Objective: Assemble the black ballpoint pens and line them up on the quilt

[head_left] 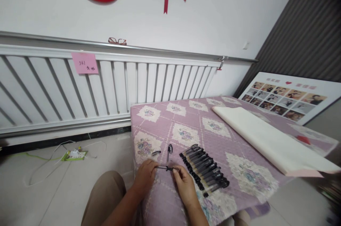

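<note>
Both my hands meet over the near left part of a table with a purple flowered cloth (239, 140). My left hand (145, 175) and my right hand (183, 182) are each pinched on one end of a thin pen part (164, 168) that spans between them. Just beyond lie a clear pen barrel (168, 152) and a small black cap (156, 153). To the right of my right hand, a row of several black pens (205, 170) lies side by side on the cloth.
A long white roll of paper (269, 140) lies diagonally across the table's right half. A photo board (287, 96) leans at the far right. A white radiator (106, 84) with a pink note lines the wall. A power strip (74, 155) with cables lies on the floor at left.
</note>
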The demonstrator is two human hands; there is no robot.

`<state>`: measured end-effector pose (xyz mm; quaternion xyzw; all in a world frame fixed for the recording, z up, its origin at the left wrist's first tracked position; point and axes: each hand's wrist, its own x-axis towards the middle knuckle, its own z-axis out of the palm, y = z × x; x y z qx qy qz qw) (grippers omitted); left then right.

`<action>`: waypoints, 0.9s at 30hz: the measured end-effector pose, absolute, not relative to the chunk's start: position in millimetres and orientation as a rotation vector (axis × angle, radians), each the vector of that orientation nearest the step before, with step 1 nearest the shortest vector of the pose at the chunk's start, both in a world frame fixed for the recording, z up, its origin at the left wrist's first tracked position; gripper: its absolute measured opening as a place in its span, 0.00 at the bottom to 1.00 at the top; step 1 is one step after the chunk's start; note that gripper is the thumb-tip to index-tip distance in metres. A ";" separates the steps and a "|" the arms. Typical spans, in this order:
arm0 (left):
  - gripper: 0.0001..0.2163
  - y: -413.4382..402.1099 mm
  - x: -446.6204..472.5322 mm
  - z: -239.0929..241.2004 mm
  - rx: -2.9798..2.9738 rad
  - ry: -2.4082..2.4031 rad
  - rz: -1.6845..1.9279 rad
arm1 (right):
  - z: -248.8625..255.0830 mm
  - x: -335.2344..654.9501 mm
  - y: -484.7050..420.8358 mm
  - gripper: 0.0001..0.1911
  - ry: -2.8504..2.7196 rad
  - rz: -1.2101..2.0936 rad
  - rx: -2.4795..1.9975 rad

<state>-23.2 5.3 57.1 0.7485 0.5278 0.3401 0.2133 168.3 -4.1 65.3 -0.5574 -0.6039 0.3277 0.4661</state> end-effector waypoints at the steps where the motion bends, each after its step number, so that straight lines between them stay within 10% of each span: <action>1: 0.11 5.3 -23.2 57.0 2.081 1.463 0.944 | 64.7 168.2 -4.3 0.12 -1.498 0.805 -1.374; 27: 0.11 4.4 -23.4 58.5 2.052 1.458 0.996 | 65.0 167.3 -5.1 0.15 -1.492 0.776 -1.424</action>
